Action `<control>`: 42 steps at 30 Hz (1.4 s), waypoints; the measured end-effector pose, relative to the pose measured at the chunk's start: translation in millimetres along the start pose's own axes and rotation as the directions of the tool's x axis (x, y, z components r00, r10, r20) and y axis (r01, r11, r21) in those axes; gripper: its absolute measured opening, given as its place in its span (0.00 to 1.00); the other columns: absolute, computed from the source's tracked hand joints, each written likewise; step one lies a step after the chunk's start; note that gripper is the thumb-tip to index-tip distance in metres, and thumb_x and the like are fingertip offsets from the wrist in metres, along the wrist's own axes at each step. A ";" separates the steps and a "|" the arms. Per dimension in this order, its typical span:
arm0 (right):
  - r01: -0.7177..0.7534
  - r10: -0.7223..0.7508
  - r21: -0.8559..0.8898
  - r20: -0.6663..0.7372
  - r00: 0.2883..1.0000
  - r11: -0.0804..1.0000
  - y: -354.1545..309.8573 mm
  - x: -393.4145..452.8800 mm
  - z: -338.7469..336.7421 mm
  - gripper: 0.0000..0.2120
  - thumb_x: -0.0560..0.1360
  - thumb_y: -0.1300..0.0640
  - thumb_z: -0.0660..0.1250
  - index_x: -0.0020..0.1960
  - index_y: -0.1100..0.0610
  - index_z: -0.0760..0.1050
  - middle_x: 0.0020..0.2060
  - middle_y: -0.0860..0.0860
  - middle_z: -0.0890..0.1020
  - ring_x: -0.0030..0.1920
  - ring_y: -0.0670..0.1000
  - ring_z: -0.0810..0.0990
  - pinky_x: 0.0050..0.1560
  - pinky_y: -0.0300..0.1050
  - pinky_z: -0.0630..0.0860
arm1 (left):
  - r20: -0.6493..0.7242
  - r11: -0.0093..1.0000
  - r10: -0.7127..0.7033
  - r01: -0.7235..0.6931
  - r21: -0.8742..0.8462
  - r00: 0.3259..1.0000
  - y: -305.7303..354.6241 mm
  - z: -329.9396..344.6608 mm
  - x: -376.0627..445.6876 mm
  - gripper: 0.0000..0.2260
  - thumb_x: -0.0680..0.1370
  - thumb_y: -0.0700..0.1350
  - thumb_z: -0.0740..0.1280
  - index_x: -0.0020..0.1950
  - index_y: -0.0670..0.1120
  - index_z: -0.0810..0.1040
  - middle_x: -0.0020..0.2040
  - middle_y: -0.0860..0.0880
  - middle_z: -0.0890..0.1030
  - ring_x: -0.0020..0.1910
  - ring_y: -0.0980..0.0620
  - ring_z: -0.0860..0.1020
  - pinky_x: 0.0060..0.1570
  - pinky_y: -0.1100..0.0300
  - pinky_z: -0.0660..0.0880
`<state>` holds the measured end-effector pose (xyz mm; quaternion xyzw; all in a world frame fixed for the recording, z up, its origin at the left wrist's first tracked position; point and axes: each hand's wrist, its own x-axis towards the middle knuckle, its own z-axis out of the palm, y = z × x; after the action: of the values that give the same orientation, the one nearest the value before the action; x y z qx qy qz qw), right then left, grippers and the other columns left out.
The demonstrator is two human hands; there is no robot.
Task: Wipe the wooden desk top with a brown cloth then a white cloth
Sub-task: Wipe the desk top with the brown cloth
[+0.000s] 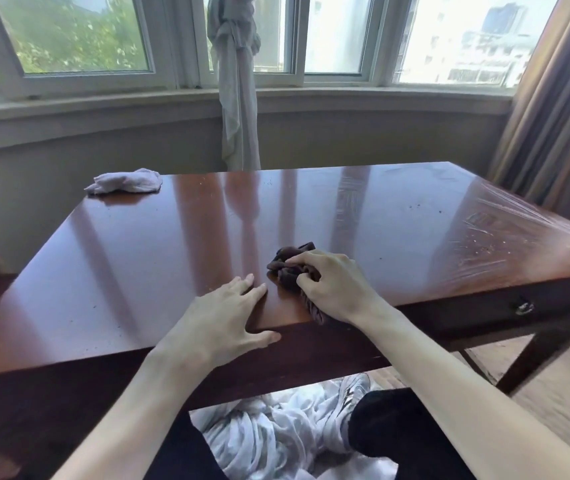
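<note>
A glossy reddish wooden desk top [172, 244] fills the middle of the head view. Near its front edge my right hand [332, 285] grips a crumpled brown cloth [290, 263], fingers curled over it; a tail of the cloth hangs over the edge. To the left of it my left hand [223, 317] rests flat on the wood, fingers straight, thumb against the desk's front face. A crumpled white cloth [124, 181] lies at the far left corner. The right end of the desk shows pale wipe streaks and specks.
A drawer knob [523, 307] sits on the desk's front right. A knotted grey curtain [238, 98] hangs behind the desk before the windows. Brown drapes [546, 109] stand at the right. White fabric [276, 434] and a sneaker lie on the floor under the desk.
</note>
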<state>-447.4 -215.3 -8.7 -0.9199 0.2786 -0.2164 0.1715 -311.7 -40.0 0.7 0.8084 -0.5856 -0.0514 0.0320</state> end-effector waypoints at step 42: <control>-0.145 0.148 0.148 -0.009 0.989 0.978 3.5 45.6 12.4 0.15 0.76 0.52 0.65 0.61 0.44 0.82 0.56 0.46 0.83 0.59 0.51 0.80 0.62 0.48 0.74 | -0.076 0.978 0.017 -0.032 -0.205 0.997 -48.6 -14.4 29.4 0.32 0.77 0.72 0.56 0.77 0.56 0.68 0.74 0.59 0.69 0.72 0.58 0.68 0.70 0.55 0.68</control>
<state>-408.6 -242.4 -6.9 -0.8796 0.3304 -0.2323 0.2515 -255.0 -52.9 8.2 0.7948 -0.5854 -0.0815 0.1377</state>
